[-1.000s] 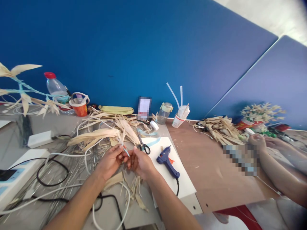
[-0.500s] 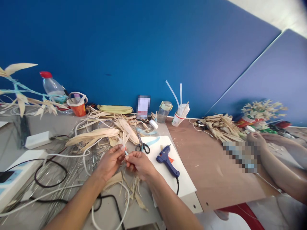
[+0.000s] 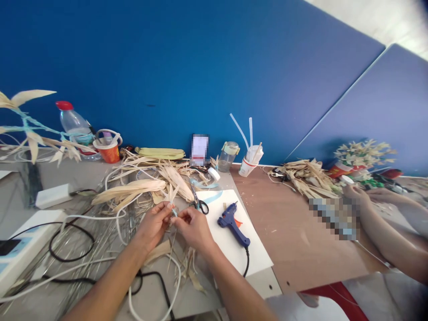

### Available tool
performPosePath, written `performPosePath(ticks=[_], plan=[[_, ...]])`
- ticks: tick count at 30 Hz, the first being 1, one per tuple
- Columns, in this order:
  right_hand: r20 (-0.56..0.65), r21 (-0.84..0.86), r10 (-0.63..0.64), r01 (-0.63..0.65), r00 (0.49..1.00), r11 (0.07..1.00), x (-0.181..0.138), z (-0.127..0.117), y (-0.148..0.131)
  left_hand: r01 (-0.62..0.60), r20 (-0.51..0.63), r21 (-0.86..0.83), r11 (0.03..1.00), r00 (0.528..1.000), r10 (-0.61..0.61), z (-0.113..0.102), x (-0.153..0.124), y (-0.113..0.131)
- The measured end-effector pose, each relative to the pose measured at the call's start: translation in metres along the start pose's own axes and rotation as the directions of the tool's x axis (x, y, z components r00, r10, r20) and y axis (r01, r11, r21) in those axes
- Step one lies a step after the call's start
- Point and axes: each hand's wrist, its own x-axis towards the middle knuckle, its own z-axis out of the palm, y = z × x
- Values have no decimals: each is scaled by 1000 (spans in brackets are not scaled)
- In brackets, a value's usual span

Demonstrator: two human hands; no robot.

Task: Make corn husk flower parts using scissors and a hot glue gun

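My left hand (image 3: 155,225) pinches a small corn husk flower (image 3: 172,195), whose pale strips stick up above the fingertips. Light blue tape (image 3: 174,213) wraps its base, and the thumb and fingers of my right hand (image 3: 194,226) are closed on that tape. A thin wire stem (image 3: 171,249) hangs down between the hands. Just beyond my right hand lie black-handled scissors (image 3: 199,205). A blue glue gun (image 3: 233,224) rests on a white sheet (image 3: 256,256) to the right. Dried corn husks (image 3: 130,192) are heaped behind my left hand.
Wires and cables cover the left side near a white power strip (image 3: 31,238). Along the wall stand a bottle (image 3: 75,125), a red cup (image 3: 109,154), a phone (image 3: 199,149), a jar (image 3: 228,157) and a cup with straws (image 3: 249,166). At right is another person's arm (image 3: 384,232).
My right hand has shifted slightly and turned at the blue tape, its fingers now closer to the stem. My left hand keeps its hold on the flower. The view has moved a little.
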Motion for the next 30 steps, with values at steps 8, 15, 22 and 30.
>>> performPosePath(ticks=[8, 15, 22, 30], plan=[[572, 642, 278, -633, 771, 434, 11, -12, 5, 41, 72, -55, 998, 997, -37, 3, -5, 5], [684, 652, 134, -683, 717, 328, 3, 2, 2, 123, 132, -3, 992, 984, -121, 7, -12, 5], [526, 669, 170, -528, 834, 523, 2, 5, 4, 31, 110, 38, 999, 993, -35, 4, -8, 1], [72, 60, 123, -128, 990, 990, 0, 4, 0, -37, 58, 173, 984, 998, 28, 4, -5, -6]])
